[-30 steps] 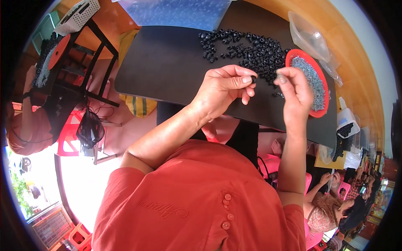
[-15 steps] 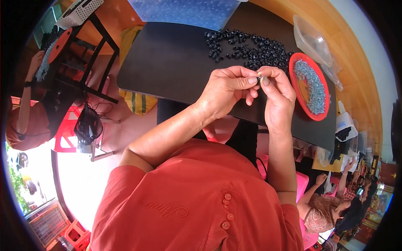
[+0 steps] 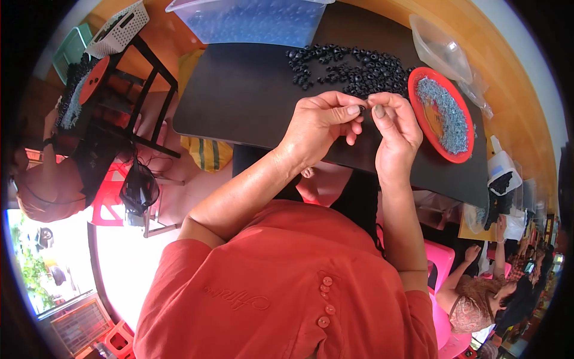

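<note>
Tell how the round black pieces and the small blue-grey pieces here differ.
The round black pieces are bigger and darker than the small blue-grey pieces. The black ones mostly lie directly on the dark table; the blue-grey ones mostly lie in the shallow red dish. Both are loose and numerous.

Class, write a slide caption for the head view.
Left hand pinches a small black piece beside the right hand at a dark table bearing loose black pieces and a red dish.

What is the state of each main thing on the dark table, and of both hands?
Left hand: pinching a small black piece.
Right hand: thumb and forefinger close together; grip unclear.
Black pieces: loose, spread out.
Red dish: partly filled with small grey-blue pieces.
Blue-tinted tub: contents blurred through its wall.
</note>
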Demonstrator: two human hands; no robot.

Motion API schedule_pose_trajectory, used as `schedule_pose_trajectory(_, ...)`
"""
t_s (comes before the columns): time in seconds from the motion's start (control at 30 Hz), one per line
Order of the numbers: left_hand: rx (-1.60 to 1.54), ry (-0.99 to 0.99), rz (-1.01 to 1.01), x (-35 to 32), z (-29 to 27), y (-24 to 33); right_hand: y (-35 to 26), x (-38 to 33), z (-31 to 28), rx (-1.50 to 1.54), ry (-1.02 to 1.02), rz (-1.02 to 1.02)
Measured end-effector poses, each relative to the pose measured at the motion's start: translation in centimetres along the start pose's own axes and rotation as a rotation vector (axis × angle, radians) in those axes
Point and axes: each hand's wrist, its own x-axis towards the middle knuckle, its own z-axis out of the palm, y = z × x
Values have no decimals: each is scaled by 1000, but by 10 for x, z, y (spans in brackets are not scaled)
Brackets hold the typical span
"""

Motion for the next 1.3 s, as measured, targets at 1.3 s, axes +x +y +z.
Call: schedule_pose_trajectory(1.3,70,-23,40,4,-5,-5,-6,12,-9,-640,50,-236)
